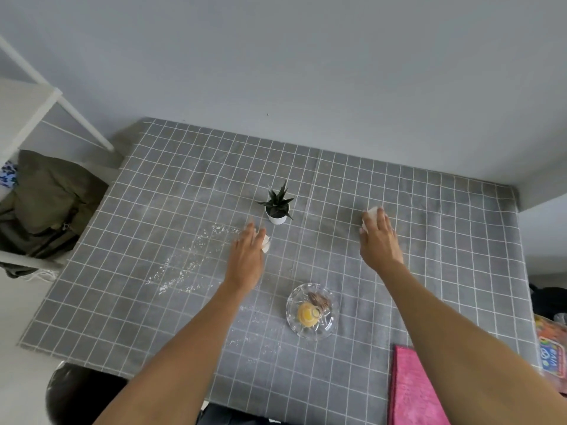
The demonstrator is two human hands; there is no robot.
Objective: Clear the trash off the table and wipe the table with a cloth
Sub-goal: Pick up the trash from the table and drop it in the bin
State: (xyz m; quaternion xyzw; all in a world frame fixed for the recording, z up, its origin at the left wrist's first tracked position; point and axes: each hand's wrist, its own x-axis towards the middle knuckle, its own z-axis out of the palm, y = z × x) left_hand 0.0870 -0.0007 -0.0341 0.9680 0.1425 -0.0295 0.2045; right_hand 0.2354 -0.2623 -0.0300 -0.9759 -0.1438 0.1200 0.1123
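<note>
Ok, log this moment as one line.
left hand: on paper wad | right hand: on paper wad | pink cloth: untouched | crumbs: remain

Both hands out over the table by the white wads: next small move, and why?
Probably curl the fingers of each hand round its wad and lift. The left hand lies over one crumpled white wad, the right hand over another, neither clearly gripped. White crumbs need wiping; the pink cloth lies untouched.
</note>
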